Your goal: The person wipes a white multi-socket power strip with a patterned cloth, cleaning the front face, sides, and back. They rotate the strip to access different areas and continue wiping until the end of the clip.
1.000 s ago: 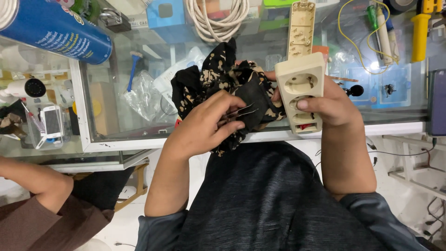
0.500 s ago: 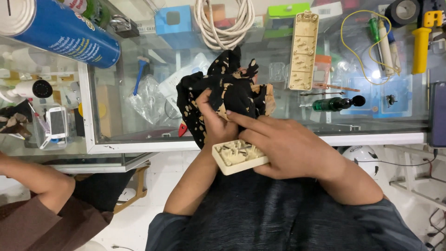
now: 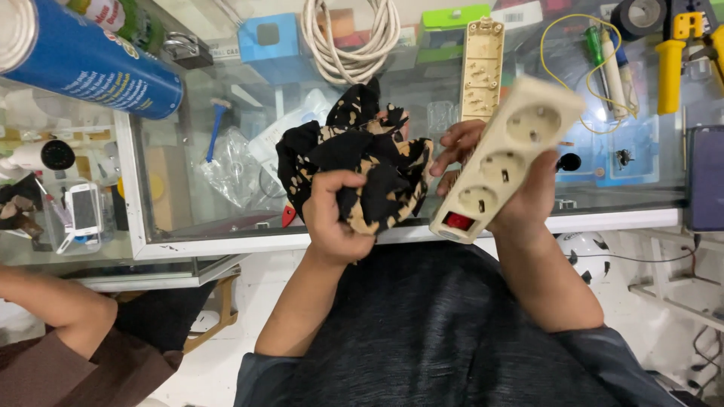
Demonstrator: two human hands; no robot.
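Across the upper half of the view lay a glass counter [image 3: 226, 218], its white frame running along the near edge. At 10 o'clock a blue spray can [image 3: 83, 64] rested on its side; at 12 o'clock sat a coil of white cable [image 3: 351, 38]. Right of centre, the right hand [image 3: 520, 200] was clamped around a cream three-socket power strip [image 3: 509, 154], tilted, red switch end lowest. Just left, the left hand [image 3: 332, 215] was closed on a bunched black-and-tan patterned cloth [image 3: 362, 162], which came close to the strip's lower end. At 1 o'clock lay a cream back cover [image 3: 483, 64], and at 2 o'clock yellow-handled pliers [image 3: 675, 56]
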